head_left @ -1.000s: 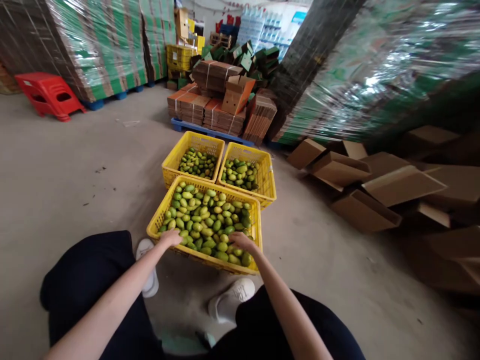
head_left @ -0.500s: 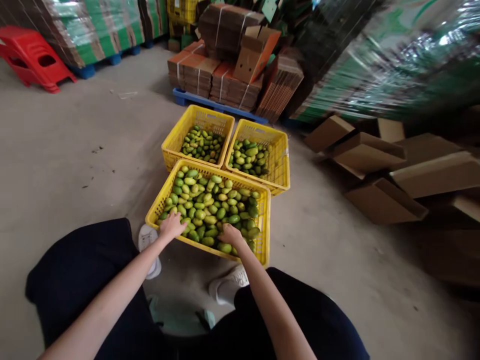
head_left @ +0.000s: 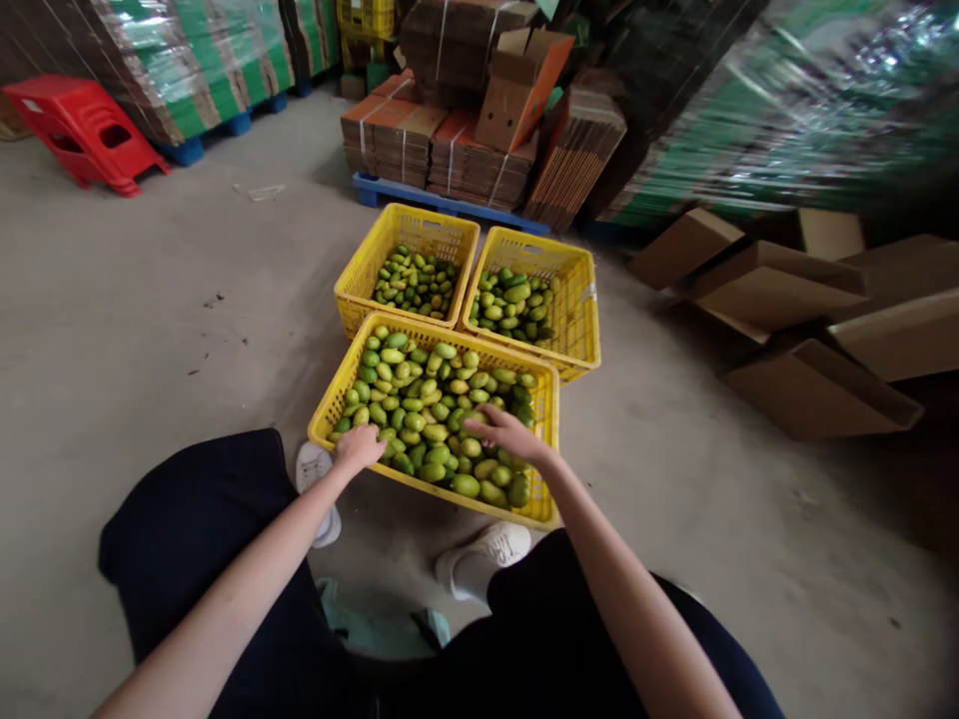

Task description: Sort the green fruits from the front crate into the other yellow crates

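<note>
Green and yellowish oval fruits that look like small mangoes (head_left: 435, 432) fill a yellow plastic crate (head_left: 435, 496) on the floor before me. My left hand (head_left: 361, 447) is at the crate's front left, fingers curled down among the fruits; whatever they grip is hidden. Over the right half of the pile, my right hand (head_left: 507, 433) has thumb and fingers around one green mango (head_left: 474, 421). Behind stand two more yellow crates, the left one (head_left: 352, 290) and the right one (head_left: 580, 345), each partly filled with the same fruits.
Flattened cardboard boxes (head_left: 479, 165) are stacked on a blue pallet (head_left: 450, 205) behind the crates. Loose open cartons (head_left: 794, 290) lie to the right. A red stool (head_left: 90, 130) stands far left, near wrapped pallet loads (head_left: 217, 60). My white shoes (head_left: 501, 542) flank the front crate.
My right hand has moved up and away from the front edge, over the pile, with its fingers now round a mango. My left hand stays near the front left corner. The view has shifted slightly.
</note>
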Demonstrator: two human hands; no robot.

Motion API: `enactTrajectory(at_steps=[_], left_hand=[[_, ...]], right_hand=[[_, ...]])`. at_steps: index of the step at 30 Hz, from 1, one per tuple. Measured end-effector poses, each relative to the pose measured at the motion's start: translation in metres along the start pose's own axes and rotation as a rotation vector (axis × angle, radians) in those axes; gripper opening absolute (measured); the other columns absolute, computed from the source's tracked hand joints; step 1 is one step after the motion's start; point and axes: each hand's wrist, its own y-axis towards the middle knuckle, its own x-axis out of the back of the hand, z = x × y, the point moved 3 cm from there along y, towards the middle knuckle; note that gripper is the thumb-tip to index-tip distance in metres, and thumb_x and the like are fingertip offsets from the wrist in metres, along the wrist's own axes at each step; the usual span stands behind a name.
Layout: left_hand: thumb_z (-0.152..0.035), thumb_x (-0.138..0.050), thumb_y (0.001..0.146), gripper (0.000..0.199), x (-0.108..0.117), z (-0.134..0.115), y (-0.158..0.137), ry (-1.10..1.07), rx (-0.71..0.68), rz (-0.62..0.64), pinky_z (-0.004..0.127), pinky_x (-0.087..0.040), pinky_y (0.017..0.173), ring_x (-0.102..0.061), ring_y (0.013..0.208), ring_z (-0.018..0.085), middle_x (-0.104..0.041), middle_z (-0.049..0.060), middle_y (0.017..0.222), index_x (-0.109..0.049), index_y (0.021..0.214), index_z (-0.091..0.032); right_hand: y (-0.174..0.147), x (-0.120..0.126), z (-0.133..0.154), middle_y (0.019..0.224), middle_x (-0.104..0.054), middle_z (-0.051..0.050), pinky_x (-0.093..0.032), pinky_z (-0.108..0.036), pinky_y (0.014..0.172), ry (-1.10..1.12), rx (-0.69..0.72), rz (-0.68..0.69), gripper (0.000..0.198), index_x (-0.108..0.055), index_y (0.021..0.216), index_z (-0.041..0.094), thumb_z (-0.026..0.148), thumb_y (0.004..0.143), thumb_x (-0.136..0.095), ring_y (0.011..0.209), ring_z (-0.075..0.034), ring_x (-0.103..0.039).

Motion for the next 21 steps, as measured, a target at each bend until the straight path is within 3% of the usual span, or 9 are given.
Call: enactTrajectory(at_steps=[2, 5, 7, 9, 14, 18, 21], left_hand=[[-0.036, -0.039, 0.092, 0.04, -0.001, 0.0, 0.0, 0.012, -0.018, 0.037, 0.037, -0.051, 0.086, -0.066, 0.11, 0.028, -0.07, 0.012, 0.119, -0.071, 0.109, -0.019], [-0.034, -0.043, 0.091, 0.036, -0.003, -0.001, 0.002, 0.036, -0.052, 0.106, 0.039, -0.051, 0.087, -0.066, 0.11, 0.03, -0.071, 0.014, 0.116, -0.073, 0.102, -0.017], [-0.031, -0.048, 0.087, 0.032, -0.003, -0.005, 0.006, 0.058, -0.075, 0.136, 0.041, -0.05, 0.089, -0.065, 0.111, 0.032, -0.071, 0.017, 0.114, -0.073, 0.1, -0.015], [-0.028, -0.052, 0.086, 0.031, -0.001, -0.012, 0.014, 0.079, -0.096, 0.13, 0.041, -0.049, 0.092, -0.063, 0.114, 0.033, -0.07, 0.019, 0.114, -0.072, 0.103, -0.012], [-0.021, -0.048, 0.088, 0.03, -0.003, -0.05, 0.037, 0.065, -0.213, 0.078, 0.039, -0.045, 0.099, -0.057, 0.121, 0.028, -0.067, 0.015, 0.121, -0.066, 0.11, -0.014], [-0.026, -0.047, 0.092, 0.026, -0.024, -0.084, 0.038, -0.002, -0.314, 0.114, 0.033, -0.048, 0.094, -0.063, 0.109, 0.023, -0.069, 0.011, 0.113, -0.064, 0.11, -0.017], [-0.031, -0.052, 0.092, 0.031, -0.038, -0.096, 0.031, -0.093, -0.323, 0.087, 0.034, -0.049, 0.092, -0.063, 0.107, 0.024, -0.069, 0.013, 0.113, -0.057, 0.117, -0.014]], right_hand=[[-0.021, 0.018, 0.024, 0.073, -0.06, 0.004, -0.051, -0.029, 0.06, 0.256, 0.071, -0.06, 0.037, -0.059, 0.09, 0.021, 0.049, 0.071, -0.073, 0.064, -0.014, -0.059], [-0.055, 0.035, 0.044, 0.086, -0.06, 0.005, -0.052, -0.026, 0.064, 0.539, 0.166, -0.407, 0.045, -0.051, 0.088, 0.025, 0.038, 0.06, -0.084, 0.073, -0.013, -0.059], [-0.069, 0.036, 0.041, 0.088, -0.059, 0.005, -0.052, -0.026, 0.063, 0.64, 0.081, -0.621, 0.048, -0.048, 0.085, 0.024, 0.034, 0.056, -0.086, 0.071, -0.012, -0.059], [-0.071, 0.033, 0.034, 0.086, -0.059, 0.005, -0.053, -0.026, 0.061, 0.719, -0.04, -0.698, 0.047, -0.048, 0.085, 0.024, 0.032, 0.055, -0.085, 0.07, -0.012, -0.059], [-0.053, 0.032, 0.03, 0.077, -0.061, 0.003, -0.055, -0.027, 0.056, 0.977, -0.16, -0.45, 0.03, -0.057, 0.081, 0.023, 0.029, 0.057, -0.075, 0.066, -0.015, -0.06], [-0.049, 0.032, 0.032, 0.074, -0.065, 0.002, -0.053, -0.026, 0.056, 1.185, -0.318, -0.321, 0.027, -0.061, 0.078, 0.022, 0.022, 0.053, -0.071, 0.062, -0.015, -0.062], [-0.049, 0.03, 0.033, 0.074, -0.066, 0.001, -0.053, -0.025, 0.059, 1.295, -0.345, -0.257, 0.027, -0.06, 0.078, 0.021, 0.019, 0.053, -0.071, 0.063, -0.014, -0.061]])
